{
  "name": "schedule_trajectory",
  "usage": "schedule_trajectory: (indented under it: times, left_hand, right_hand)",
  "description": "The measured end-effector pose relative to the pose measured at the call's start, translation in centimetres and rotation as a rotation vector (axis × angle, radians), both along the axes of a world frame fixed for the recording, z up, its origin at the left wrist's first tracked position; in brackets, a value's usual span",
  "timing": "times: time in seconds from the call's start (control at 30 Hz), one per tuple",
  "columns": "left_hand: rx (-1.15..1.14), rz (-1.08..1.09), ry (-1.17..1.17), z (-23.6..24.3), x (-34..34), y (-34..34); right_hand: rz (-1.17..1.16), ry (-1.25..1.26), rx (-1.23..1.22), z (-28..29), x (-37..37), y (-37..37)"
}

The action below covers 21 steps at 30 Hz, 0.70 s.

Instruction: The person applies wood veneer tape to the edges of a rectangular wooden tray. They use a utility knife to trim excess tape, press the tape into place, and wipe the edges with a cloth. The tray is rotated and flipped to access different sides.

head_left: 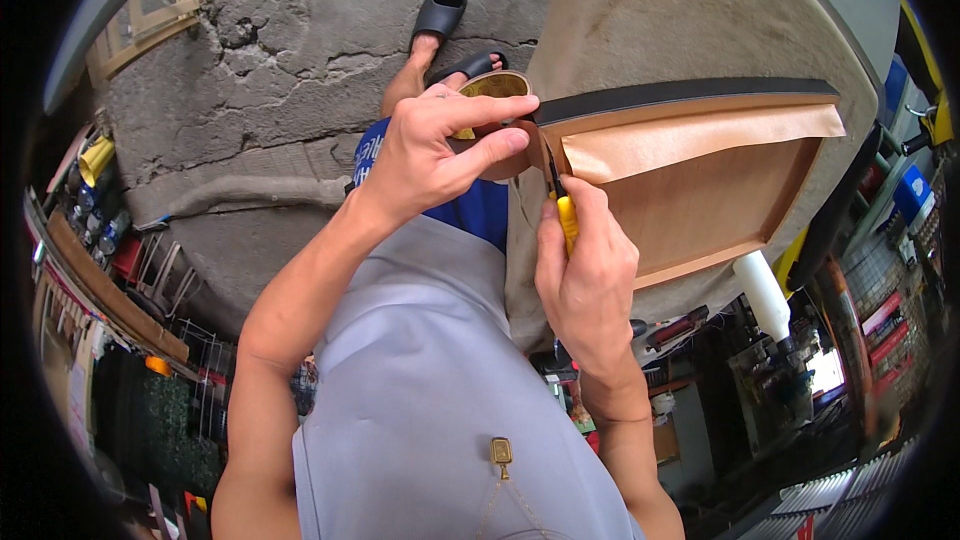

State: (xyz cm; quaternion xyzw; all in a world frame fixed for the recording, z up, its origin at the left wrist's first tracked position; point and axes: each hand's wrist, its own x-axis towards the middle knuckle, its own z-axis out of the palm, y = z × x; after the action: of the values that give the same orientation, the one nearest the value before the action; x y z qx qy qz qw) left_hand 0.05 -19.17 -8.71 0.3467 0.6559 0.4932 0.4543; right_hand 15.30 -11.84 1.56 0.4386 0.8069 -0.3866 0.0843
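Note:
My right hand grips a yellow utility knife, its dark blade pointing up at the near-left corner of a shallow wooden tray. A black strip covers the tray's far side. Inside that side, a copper-tan sheet hangs as a loose flap over part of the bottom. At the far-left corner my left hand has thumb and forefinger closed around the end of a curled strip, yellowish on its inner face. The fingers partly hide where this strip meets the tray.
Beneath the tray is a cloth-covered table. A white bottle is beside the tray's near-right corner. Cracked concrete floor lies to the left, with a wooden frame. Cluttered shelves and tools line both sides.

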Motion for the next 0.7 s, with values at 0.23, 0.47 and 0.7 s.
schedule_trajectory:
  times: [0.23, 0.47, 0.7]
  left_hand:
    - [0.016, -0.091, 0.055, 0.02, -0.68, 0.09]
    - [0.008, -0.107, 0.057, 0.11, -0.89, 0.17]
    - [0.035, -0.096, 0.055, -0.14, -0.87, 0.23]
  right_hand:
    - [-0.017, -0.012, 0.004, -0.22, -0.26, -0.08]
    - [-0.031, -0.024, 0.012, -0.18, -0.33, -0.29]
    - [-0.048, -0.051, -0.011, 0.03, 0.34, -0.88]
